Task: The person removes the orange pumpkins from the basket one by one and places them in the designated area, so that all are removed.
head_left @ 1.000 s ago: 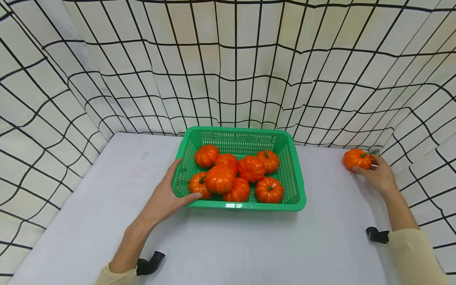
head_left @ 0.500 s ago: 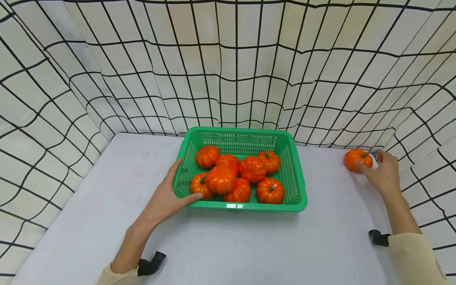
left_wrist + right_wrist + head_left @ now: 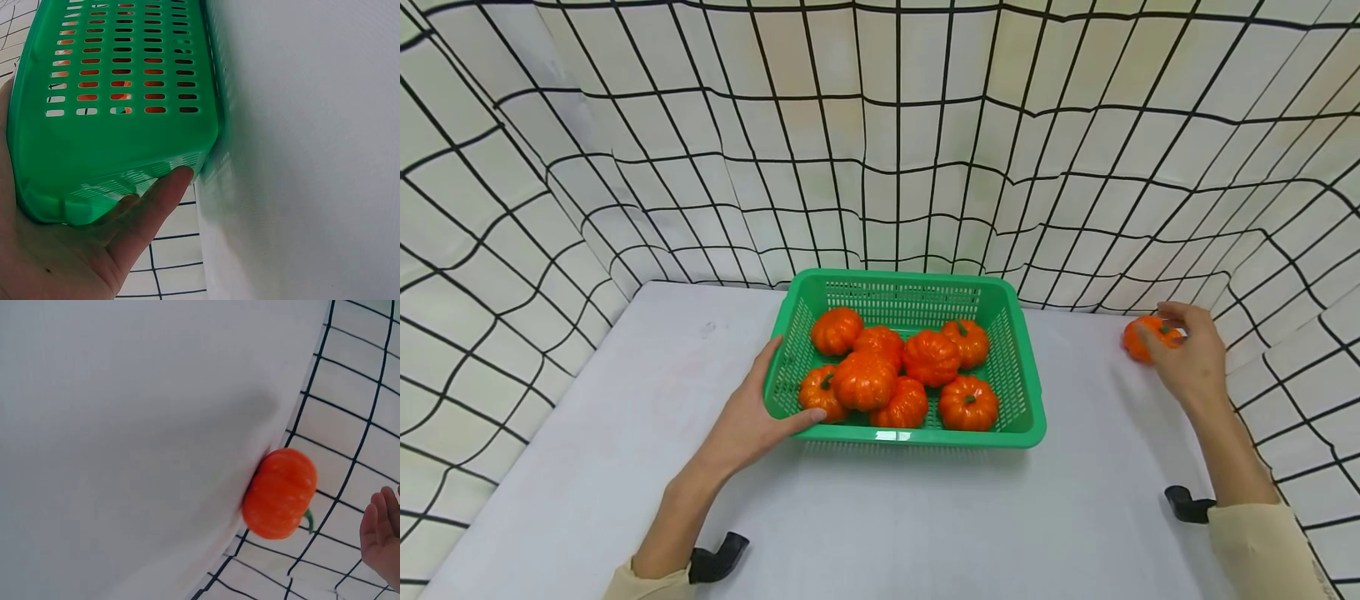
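Gripping the near left corner of a green basket [image 3: 955, 436], the left hand [image 3: 747, 421] lays its thumb over the front rim and its other fingers along the outside of the left end. From the left wrist, those fingers press against the slotted wall, with bits of orange showing through the slots.

Away to the right, the right hand [image 3: 1191, 358] is loosely spread and pinches nothing. Seen from the head, it overlaps a single orange pumpkin [image 3: 281, 494]; the right wrist view shows the fingers just beside that pumpkin, with a gap between them. This pumpkin lies on its side on the white table [image 3: 1075, 483], near the back right corner, its green stem [image 3: 309, 520] pointing toward the hand's side.

At the middle of the table stands the basket, upright and well apart from the single pumpkin. Inside, 8 orange pumpkins [image 3: 865, 381] can be seen, 1 of them resting on top of others at the left.

Black netting [image 3: 898, 102] hangs over pale walls around the table. Each forearm ends in a beige sleeve [image 3: 1262, 542], with a black fitting [image 3: 718, 562] at the cuff.
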A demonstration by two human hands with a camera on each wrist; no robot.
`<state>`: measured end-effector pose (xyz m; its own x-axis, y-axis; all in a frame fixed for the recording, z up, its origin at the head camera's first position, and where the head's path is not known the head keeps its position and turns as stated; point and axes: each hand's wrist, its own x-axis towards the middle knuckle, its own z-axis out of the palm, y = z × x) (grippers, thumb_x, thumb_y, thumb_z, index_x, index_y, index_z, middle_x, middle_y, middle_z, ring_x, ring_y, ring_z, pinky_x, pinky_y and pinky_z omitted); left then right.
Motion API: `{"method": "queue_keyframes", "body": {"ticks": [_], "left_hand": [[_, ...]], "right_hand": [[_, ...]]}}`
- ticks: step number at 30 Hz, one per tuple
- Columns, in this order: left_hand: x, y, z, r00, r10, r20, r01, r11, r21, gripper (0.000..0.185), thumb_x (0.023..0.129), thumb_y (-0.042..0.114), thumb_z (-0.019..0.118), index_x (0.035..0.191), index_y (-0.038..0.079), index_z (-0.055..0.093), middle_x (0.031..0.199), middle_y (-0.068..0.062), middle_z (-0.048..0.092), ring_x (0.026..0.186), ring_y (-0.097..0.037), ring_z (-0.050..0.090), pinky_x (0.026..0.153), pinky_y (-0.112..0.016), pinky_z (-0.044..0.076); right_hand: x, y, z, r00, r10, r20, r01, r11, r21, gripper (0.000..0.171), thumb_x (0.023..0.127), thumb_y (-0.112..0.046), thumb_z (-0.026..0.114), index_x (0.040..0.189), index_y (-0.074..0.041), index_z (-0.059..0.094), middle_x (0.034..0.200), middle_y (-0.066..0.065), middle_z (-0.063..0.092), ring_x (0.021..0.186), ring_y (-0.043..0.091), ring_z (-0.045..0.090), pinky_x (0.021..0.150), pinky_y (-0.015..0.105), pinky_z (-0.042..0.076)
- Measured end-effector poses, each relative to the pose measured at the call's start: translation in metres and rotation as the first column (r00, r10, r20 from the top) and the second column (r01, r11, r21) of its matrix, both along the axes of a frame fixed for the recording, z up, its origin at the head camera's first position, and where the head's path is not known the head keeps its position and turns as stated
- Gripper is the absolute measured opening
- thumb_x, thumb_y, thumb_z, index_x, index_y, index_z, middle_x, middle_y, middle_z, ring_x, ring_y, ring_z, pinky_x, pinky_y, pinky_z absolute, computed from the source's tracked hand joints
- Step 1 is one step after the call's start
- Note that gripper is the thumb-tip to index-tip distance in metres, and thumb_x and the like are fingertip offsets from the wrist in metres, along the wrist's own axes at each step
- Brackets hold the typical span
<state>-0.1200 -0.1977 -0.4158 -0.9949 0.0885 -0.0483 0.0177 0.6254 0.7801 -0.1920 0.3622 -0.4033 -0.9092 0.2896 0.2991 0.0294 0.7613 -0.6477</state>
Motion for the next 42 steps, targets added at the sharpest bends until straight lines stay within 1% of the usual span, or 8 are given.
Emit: {"method": "queue_keyframes", "body": {"ticks": [4,8,13,20,26,30,37,42], "left_hand": [[0.001,0.000,0.000,1.000,0.002,-0.001,-0.002,1.000,-0.002,0.120,0.084,0.053,0.083,0.169,0.026,0.004,0.173,-0.015,0.025,0.149,-0.042,0.040,0.115,-0.070,0.039],[0.000,0.000,-0.001,1.000,0.003,-0.001,-0.003,1.000,-0.001,0.119,0.084,0.053,0.082,0.169,0.026,0.004,0.173,-0.015,0.025,0.148,-0.042,0.041,0.115,-0.070,0.040],[0.000,0.001,-0.001,1.000,0.003,-0.001,-0.003,1.000,0.001,0.118,0.084,0.052,0.082,0.169,0.026,0.004,0.173,-0.015,0.025,0.149,-0.042,0.040,0.115,-0.070,0.040],[0.000,0.001,0.000,1.000,0.005,-0.001,-0.005,1.000,-0.004,0.119,0.084,0.053,0.082,0.169,0.027,0.004,0.173,-0.016,0.025,0.149,-0.043,0.039,0.116,-0.070,0.039],[0.000,0.001,0.000,1.000,0.008,0.007,-0.008,1.000,-0.007,0.118,0.085,0.053,0.082,0.169,0.026,0.003,0.173,-0.016,0.025,0.150,-0.043,0.039,0.116,-0.071,0.038],[0.001,0.000,0.002,1.000,0.011,0.008,-0.010,1.000,-0.009,0.118,0.085,0.053,0.082,0.169,0.027,0.003,0.172,-0.016,0.025,0.150,-0.043,0.038,0.116,-0.071,0.038],[0.001,0.000,0.004,1.000,0.008,0.004,-0.008,1.000,0.000,0.118,0.085,0.052,0.082,0.169,0.025,0.003,0.172,-0.017,0.026,0.149,-0.043,0.039,0.116,-0.071,0.038],[0.001,0.001,0.004,1.000,0.007,0.003,-0.007,1.000,-0.001,0.118,0.085,0.053,0.082,0.169,0.026,0.003,0.172,-0.017,0.027,0.148,-0.043,0.040,0.115,-0.071,0.039]], "right_hand": [[0.006,-0.013,0.003,0.999,0.053,0.003,-0.053,0.998,-0.021,0.047,0.099,-0.028,0.070,0.140,-0.007,0.060,0.131,0.013,0.058,0.110,0.013,0.053,0.087,0.008,0.037],[0.012,-0.024,0.008,0.992,0.127,0.016,-0.127,0.992,-0.010,0.047,0.100,-0.033,0.070,0.139,-0.007,0.061,0.130,0.015,0.060,0.102,-0.001,0.051,0.081,0.000,0.038],[0.016,-0.036,0.011,0.979,0.203,-0.003,-0.203,0.979,0.006,0.043,0.101,-0.030,0.070,0.136,-0.006,0.063,0.129,0.017,0.063,0.100,-0.014,0.046,0.081,0.000,0.040],[0.022,-0.052,0.013,0.961,0.275,-0.007,-0.275,0.961,-0.027,0.042,0.099,-0.029,0.073,0.135,-0.009,0.065,0.130,0.011,0.061,0.098,-0.015,0.051,0.082,0.002,0.043],[0.027,-0.067,0.013,0.944,0.329,-0.013,-0.329,0.944,-0.037,0.041,0.099,-0.028,0.072,0.135,-0.010,0.064,0.132,0.009,0.061,0.107,-0.013,0.049,0.087,-0.003,0.042],[0.029,-0.076,0.015,0.933,0.360,-0.026,-0.361,0.932,-0.044,0.039,0.100,-0.027,0.072,0.134,-0.010,0.064,0.132,0.010,0.062,0.112,-0.007,0.052,0.089,-0.004,0.042],[0.034,-0.090,0.020,0.909,0.411,-0.070,-0.415,0.908,-0.064,0.036,0.098,-0.019,0.074,0.132,-0.009,0.065,0.127,0.009,0.062,0.111,-0.009,0.055,0.091,-0.002,0.044],[0.037,-0.100,0.023,0.882,0.459,-0.105,-0.468,0.877,-0.104,0.036,0.096,-0.012,0.075,0.130,-0.006,0.065,0.126,0.010,0.063,0.112,-0.005,0.059,0.093,0.001,0.047]]}}
